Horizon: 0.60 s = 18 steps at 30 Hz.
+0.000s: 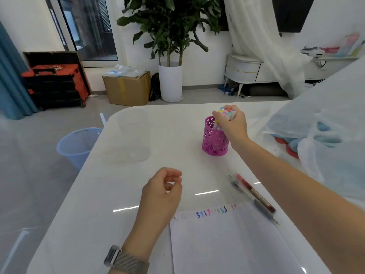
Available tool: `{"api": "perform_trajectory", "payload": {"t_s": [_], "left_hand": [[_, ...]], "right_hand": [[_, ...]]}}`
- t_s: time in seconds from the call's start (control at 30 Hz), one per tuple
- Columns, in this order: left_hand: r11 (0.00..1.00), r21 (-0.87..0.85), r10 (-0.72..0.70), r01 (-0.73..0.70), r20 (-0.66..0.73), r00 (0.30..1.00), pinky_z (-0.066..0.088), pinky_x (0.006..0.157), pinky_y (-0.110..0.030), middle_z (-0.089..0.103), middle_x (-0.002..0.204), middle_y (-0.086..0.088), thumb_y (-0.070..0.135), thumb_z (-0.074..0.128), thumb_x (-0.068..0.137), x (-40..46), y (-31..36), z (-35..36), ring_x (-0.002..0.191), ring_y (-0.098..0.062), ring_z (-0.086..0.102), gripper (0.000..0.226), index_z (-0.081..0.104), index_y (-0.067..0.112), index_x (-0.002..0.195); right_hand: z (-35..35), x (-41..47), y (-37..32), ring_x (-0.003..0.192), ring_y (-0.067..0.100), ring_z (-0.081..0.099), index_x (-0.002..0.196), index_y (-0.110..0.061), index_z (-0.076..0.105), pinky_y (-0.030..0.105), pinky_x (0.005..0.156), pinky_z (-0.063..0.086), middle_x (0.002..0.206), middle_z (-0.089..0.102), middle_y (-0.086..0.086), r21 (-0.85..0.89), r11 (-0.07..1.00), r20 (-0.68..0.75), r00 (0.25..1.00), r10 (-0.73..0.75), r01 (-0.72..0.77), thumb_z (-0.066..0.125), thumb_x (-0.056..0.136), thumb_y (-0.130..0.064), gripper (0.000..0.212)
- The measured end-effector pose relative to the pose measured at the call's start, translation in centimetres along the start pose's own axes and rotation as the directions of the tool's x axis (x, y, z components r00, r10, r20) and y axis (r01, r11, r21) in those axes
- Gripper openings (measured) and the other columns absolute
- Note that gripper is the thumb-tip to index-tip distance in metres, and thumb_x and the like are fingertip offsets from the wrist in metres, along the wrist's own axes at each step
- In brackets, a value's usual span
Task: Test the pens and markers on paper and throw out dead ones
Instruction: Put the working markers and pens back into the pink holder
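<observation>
Pink holder (215,141) (perforated), markers (227,113) bunched in right hand (233,123).

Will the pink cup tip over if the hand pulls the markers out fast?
It might. The pink cup looks light, since its walls are full of cut-out holes. The right hand grips a whole bunch of markers at once, which could drag it. Nothing steadies it: the left hand holds nothing. The table looks glossy, so it may slide.

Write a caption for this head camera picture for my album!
Right hand grips markers over the pink pen holder; scribbled test paper waits below.
</observation>
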<state>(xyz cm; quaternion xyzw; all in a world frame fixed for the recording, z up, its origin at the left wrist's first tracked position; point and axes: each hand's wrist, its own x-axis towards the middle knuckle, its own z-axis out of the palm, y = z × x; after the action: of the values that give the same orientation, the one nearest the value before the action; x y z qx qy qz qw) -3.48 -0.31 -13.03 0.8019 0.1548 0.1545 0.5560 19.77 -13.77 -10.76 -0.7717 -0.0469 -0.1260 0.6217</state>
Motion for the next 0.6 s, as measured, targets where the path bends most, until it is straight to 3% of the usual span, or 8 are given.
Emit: {"api": "perform_trajectory", "payload": {"t_s": [0.07,0.13,0.2,0.23,0.33,0.43,0.53,0.6], "left_hand": [[1.000,-0.015,0.000,0.000,-0.002,1.000,0.041,0.057,-0.003,0.064,0.089,0.012,0.007,0.055,0.087,0.0,0.2,0.2,0.072,-0.005,0.057,0.021,0.063,0.025,0.094],[1.000,-0.020,0.000,0.000,-0.001,1.000,0.042,0.055,-0.004,0.064,0.089,0.012,0.007,0.055,0.088,0.0,0.4,0.3,0.072,-0.006,0.057,0.020,0.063,0.025,0.093],[1.000,-0.023,-0.007,0.007,0.003,1.000,0.042,0.054,-0.004,0.065,0.090,0.012,0.008,0.055,0.088,-0.2,0.5,0.4,0.071,-0.005,0.058,0.019,0.063,0.025,0.094],[1.000,-0.023,-0.012,0.012,0.007,1.000,0.041,0.053,-0.004,0.065,0.090,0.012,0.008,0.054,0.088,-0.3,0.5,0.4,0.070,-0.004,0.058,0.019,0.063,0.025,0.094],[1.000,-0.019,-0.016,0.016,0.031,0.999,0.041,0.052,-0.003,0.065,0.091,0.011,0.010,0.054,0.088,-0.8,0.7,0.7,0.072,-0.007,0.059,0.018,0.064,0.024,0.095],[1.000,0.002,-0.010,0.010,0.066,0.998,0.042,0.053,-0.004,0.064,0.090,0.013,0.010,0.053,0.088,-1.5,0.9,1.1,0.077,-0.008,0.061,0.019,0.063,0.026,0.094],[1.000,0.013,0.003,-0.004,0.090,0.996,0.041,0.052,-0.005,0.064,0.088,0.013,0.010,0.053,0.088,-2.7,1.2,1.9,0.074,-0.008,0.060,0.019,0.062,0.026,0.094],[1.000,0.015,0.003,-0.005,0.107,0.994,0.041,0.052,-0.005,0.064,0.089,0.012,0.009,0.053,0.088,-3.7,1.3,2.6,0.070,-0.005,0.058,0.019,0.062,0.025,0.095]], "right_hand": [[0.0,0.2,0.0,0.084,0.018,0.065,0.091,-0.021,0.061,0.033,0.076,0.053,0.088,0.067,0.003,0.009,0.992,0.055,0.990,0.127,-0.128,0.072,0.076,-0.034,0.022],[-0.5,0.0,-0.2,0.102,0.023,0.064,0.114,-0.014,0.060,0.038,0.090,0.052,0.112,0.066,0.008,0.036,0.961,0.165,0.950,0.265,-0.275,0.077,0.068,-0.048,0.060],[-1.6,-0.7,-0.8,0.120,0.023,0.054,0.140,-0.011,0.039,0.036,0.100,0.045,0.137,0.051,0.008,0.036,0.952,0.156,0.943,0.294,-0.303,0.080,0.067,-0.051,0.093],[-2.6,-1.3,-1.2,0.124,0.022,0.048,0.145,-0.012,0.031,0.033,0.099,0.041,0.142,0.044,0.006,0.012,0.966,0.110,0.960,0.257,-0.260,0.078,0.072,-0.047,0.094],[-6.4,-5.1,-1.8,0.108,0.015,0.055,0.133,-0.017,0.047,0.030,0.086,0.048,0.131,0.053,0.003,-0.079,0.989,0.083,0.988,0.131,-0.124,0.072,0.082,-0.029,0.059],[-10.2,-9.4,-1.2,0.085,0.015,0.062,0.105,-0.016,0.065,0.030,0.074,0.054,0.108,0.066,0.007,-0.258,0.957,0.263,0.944,0.201,-0.131,0.068,0.085,-0.014,0.021],[-12.4,-13.0,0.6,0.091,0.016,0.058,0.107,-0.016,0.064,0.028,0.080,0.047,0.108,0.064,0.002,-0.684,0.728,0.358,0.890,0.281,0.046,0.068,0.083,-0.025,0.026],[-12.3,-14.7,2.1,0.100,0.023,0.056,0.111,-0.011,0.062,0.028,0.077,0.042,0.110,0.062,0.008,-0.808,0.565,0.362,0.897,0.254,0.166,0.064,0.085,-0.032,0.034]]}}
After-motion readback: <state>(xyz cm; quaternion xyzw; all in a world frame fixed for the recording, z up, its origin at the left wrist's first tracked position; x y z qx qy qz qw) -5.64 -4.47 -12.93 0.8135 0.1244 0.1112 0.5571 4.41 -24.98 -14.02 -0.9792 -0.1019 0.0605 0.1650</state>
